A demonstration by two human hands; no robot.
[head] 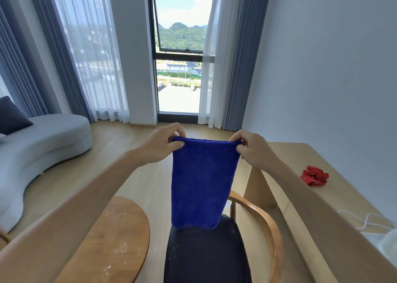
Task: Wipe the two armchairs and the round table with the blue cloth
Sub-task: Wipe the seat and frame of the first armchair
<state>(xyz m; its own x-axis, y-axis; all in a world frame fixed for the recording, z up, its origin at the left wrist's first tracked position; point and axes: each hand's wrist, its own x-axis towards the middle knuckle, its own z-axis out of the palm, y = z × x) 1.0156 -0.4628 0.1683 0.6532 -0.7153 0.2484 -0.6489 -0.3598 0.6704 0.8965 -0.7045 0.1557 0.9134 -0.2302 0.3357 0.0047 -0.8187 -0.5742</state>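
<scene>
Holding blue cloth (203, 181) up by top corners: left hand (163, 145), right hand (251, 148) both pinch it. Cloth hangs over armchair (214, 254) seat. Round table (111, 239) at 8 o'clock looks dusty. Wiping likely not started.

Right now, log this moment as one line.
left hand pinches blue cloth corner | right hand pinches other corner | cloth hangs above armchair | round table dusty

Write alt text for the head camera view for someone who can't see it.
Two hands, left hand and right hand, pinch the top corners of a blue cloth hanging above a dark-seated wooden armchair. A dusty round table stands to its left; a red cloth lies on a desk at right.
</scene>
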